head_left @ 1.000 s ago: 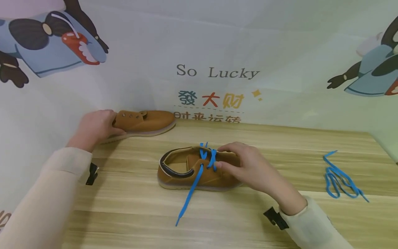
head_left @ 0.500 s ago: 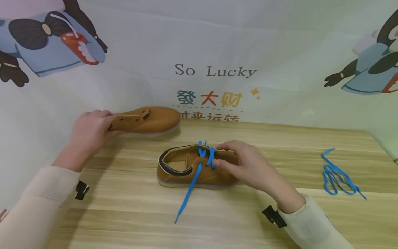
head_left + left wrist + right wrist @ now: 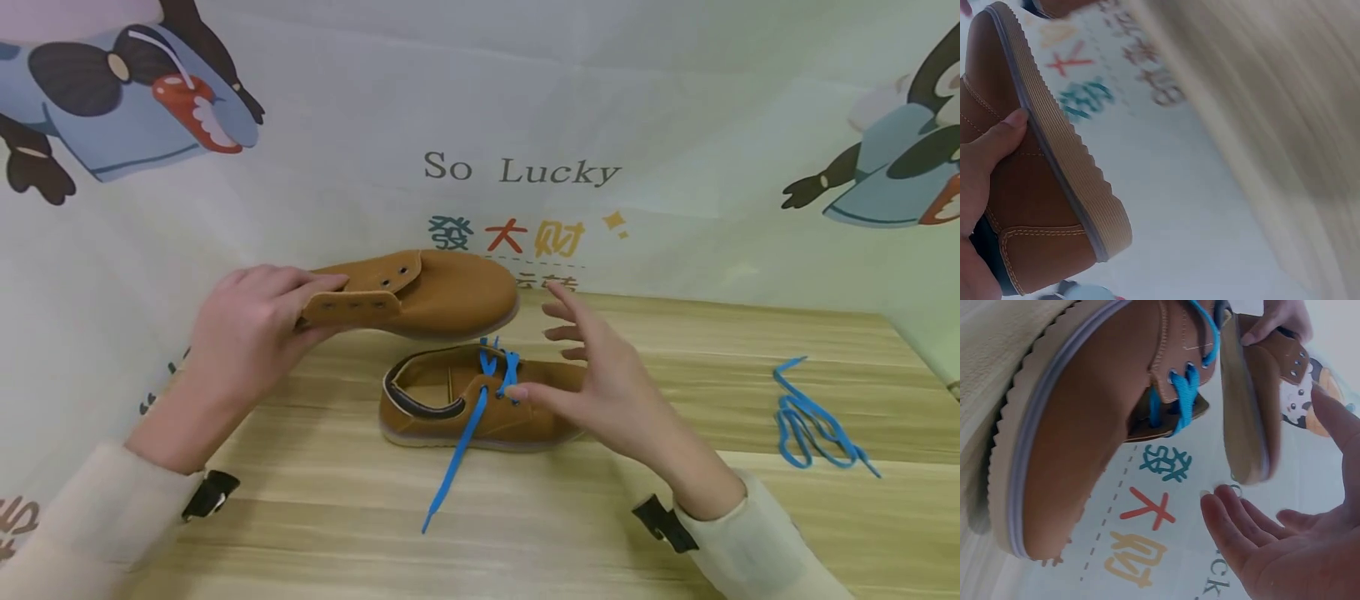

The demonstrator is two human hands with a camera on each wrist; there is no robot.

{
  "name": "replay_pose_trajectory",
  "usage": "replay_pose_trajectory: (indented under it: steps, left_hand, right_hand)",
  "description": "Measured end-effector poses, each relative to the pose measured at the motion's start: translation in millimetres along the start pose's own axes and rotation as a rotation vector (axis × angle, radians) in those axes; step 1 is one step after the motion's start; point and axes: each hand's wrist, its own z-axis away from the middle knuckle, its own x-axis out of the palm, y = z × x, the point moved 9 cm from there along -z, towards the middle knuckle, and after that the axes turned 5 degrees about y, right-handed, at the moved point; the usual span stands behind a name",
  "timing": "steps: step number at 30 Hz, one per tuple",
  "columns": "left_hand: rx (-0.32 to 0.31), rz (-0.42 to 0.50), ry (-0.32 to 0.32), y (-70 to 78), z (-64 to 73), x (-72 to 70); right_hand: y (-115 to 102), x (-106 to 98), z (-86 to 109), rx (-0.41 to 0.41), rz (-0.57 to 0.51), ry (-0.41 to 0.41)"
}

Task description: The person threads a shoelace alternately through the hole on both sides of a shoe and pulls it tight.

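Observation:
My left hand [image 3: 258, 333] grips an unlaced brown shoe [image 3: 457, 292] round its heel end, holding it up off the table with the toe pointing right. Bare eyelets show along its flaps, and in the left wrist view the thumb lies on the side of the shoe [image 3: 1035, 187] above its ridged sole. Below and in front of it, a second brown shoe [image 3: 427, 429] stands upright on the table, partly threaded with a blue shoelace [image 3: 455, 462] whose end trails forward. My right hand [image 3: 615, 383] is spread beside this laced shoe, fingers raised, thumb overlapping its side near the lace.
Another blue shoelace [image 3: 813, 421] lies loosely bunched on the wooden table [image 3: 525, 533] at the right. A white printed backdrop [image 3: 337, 125] with lettering and cartoon figures rises behind the table and along the left side.
The left hand has lifted the unlaced shoe off the table and brought it right, toward the laced one. The right hand has let go of the laced shoe and spread its fingers.

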Motion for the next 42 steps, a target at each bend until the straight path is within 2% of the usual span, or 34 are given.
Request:
replay_pose_trajectory:
  steps: [5, 10, 14, 19, 25, 29, 32, 34, 36, 38, 41, 42]
  left_hand:
    - [0.045, 0.033, 0.016, 33.8, -9.1, -13.3]
    - [0.113, 0.087, 0.005, 76.2, -11.2, -20.5]
    - [0.120, 0.090, -0.035, 101.9, -3.6, -20.7]
    - [0.128, 0.070, -0.069, 127.2, 15.4, -16.4]
    - [0.119, 0.097, -0.144, 151.8, 37.6, -10.1]
    - [0.079, 0.114, -0.217, 162.3, 51.1, -2.3]
    - [0.050, 0.104, -0.236, 166.9, 62.7, 2.5]
    - [0.051, 0.088, -0.242, 171.3, 70.1, 5.6]
    - [0.065, 0.088, -0.280, 178.4, 76.8, 10.7]
    - [0.085, 0.089, -0.314, 187.4, 80.8, 15.5]
    - [0.083, 0.098, -0.369, 198.1, 81.7, 22.6]
    - [0.085, 0.087, -0.360, 200.9, 80.2, 23.0]
  right_hand:
    - [-12, -10, 3.1, -0.076, 0.001, 0.064]
    - [-20, -18, 12.1, -0.163, 0.107, 0.053]
    - [-24, -19, 26.5, -0.220, 0.241, 0.004]
    - [-16, -13, 50.1, -0.202, 0.377, -0.052]
    - [0, -9, 75.3, -0.181, 0.389, -0.127]
    - [10, -3, 84.8, -0.191, 0.395, -0.195]
    - [15, 6, 90.7, -0.208, 0.394, -0.279]
    - [19, 11, 95.4, -0.206, 0.383, -0.347]
    - [22, 12, 99.8, -0.205, 0.361, -0.407]
    - [26, 9, 103.1, -0.201, 0.338, -0.451]
    - [30, 2, 105.0, -0.215, 0.330, -0.475]
    - [31, -1, 105.2, -0.227, 0.340, -0.471]
